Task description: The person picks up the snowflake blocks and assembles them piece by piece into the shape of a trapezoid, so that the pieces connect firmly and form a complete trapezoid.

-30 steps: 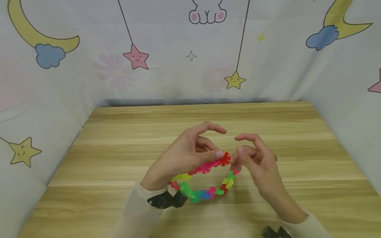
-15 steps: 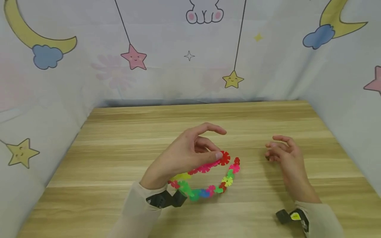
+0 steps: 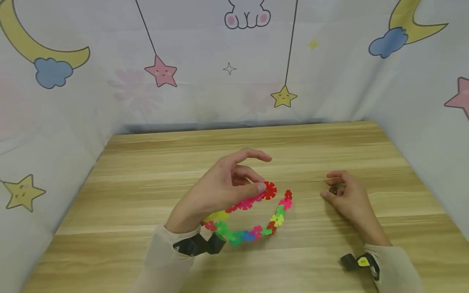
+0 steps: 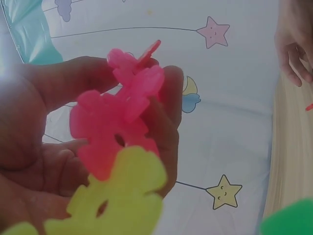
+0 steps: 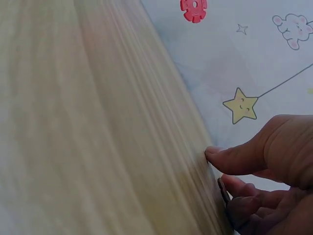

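Note:
Slotted plastic flower discs in several colours form a curved chain [image 3: 277, 220], a gap between its two ends. With thumb and fingers my left hand [image 3: 220, 189] pinches it by one end, just behind a large red disc [image 3: 270, 190]. A small red disc [image 3: 288, 194] tips the other end, untouched. In the left wrist view, pink discs [image 4: 105, 129] and a yellow disc [image 4: 129, 196] run across the palm. Well to the right of the chain, my right hand [image 3: 351, 199] has loosely curled fingers and holds nothing; a dark ring-like band [image 5: 223, 190] shows at its fingers.
The wooden table [image 3: 165, 154] meets a white printed cloth [image 3: 205, 97] at the back and both sides. Black wrist cameras sit on the left sleeve [image 3: 155, 256] and the right sleeve [image 3: 397, 268].
My right hand has left the chain's free end and moved right, uncovering the small red disc there. My left hand keeps its pinch on the chain, nearly still.

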`<control>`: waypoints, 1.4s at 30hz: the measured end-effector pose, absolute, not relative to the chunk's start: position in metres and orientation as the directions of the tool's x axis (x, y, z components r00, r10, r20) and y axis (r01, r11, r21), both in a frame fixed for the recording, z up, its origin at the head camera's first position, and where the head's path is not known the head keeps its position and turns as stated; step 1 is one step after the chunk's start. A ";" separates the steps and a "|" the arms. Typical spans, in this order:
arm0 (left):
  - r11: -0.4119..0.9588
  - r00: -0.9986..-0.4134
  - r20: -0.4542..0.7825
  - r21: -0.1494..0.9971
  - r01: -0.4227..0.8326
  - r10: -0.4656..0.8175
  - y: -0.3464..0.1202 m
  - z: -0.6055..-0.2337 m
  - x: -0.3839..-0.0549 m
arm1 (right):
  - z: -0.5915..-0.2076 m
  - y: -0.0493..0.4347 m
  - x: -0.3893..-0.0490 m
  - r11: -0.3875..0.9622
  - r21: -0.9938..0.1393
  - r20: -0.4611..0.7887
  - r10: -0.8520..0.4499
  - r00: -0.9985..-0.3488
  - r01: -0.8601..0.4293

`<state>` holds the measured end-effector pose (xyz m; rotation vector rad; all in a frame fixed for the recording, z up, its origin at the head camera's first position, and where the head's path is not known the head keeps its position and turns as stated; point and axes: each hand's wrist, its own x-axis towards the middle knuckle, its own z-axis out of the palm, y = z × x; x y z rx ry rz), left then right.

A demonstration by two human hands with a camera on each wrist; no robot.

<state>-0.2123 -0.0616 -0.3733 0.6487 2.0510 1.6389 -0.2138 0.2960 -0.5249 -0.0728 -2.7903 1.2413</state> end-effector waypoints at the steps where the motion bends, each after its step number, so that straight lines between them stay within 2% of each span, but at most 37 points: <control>1: 0.191 -0.797 -0.044 0.977 0.090 0.602 -0.062 -0.373 -0.212 | -0.524 0.296 -0.214 0.679 -0.734 0.071 0.070 -0.995 -0.005; 10: 0.177 -0.807 -0.042 0.981 0.078 0.589 -0.067 -0.371 -0.212 | -0.518 0.314 -0.212 0.772 -0.634 0.104 0.022 -0.994 -0.049; 19: 0.193 -0.804 -0.026 0.975 0.111 0.594 -0.067 -0.370 -0.213 | -0.520 0.307 -0.214 0.775 -0.624 0.154 -0.004 -0.988 -0.100; 24: 0.188 -0.803 -0.027 0.976 0.106 0.596 -0.068 -0.370 -0.214 | -0.522 0.298 -0.216 0.692 -0.705 0.206 -0.006 -0.978 -0.153; 31: 0.168 -0.797 -0.024 0.981 0.097 0.604 -0.068 -0.369 -0.215 | -0.519 0.285 -0.214 0.599 -0.791 0.202 0.056 -0.978 -0.128; 38: 0.158 -0.793 -0.029 0.984 0.086 0.608 -0.070 -0.367 -0.214 | -0.496 0.267 -0.205 0.304 -0.937 0.190 0.028 -0.981 -0.173; 42: 0.145 -0.783 -0.023 0.986 0.086 0.622 -0.071 -0.368 -0.214 | -0.472 0.251 -0.194 0.146 -0.972 0.187 0.007 -0.982 -0.184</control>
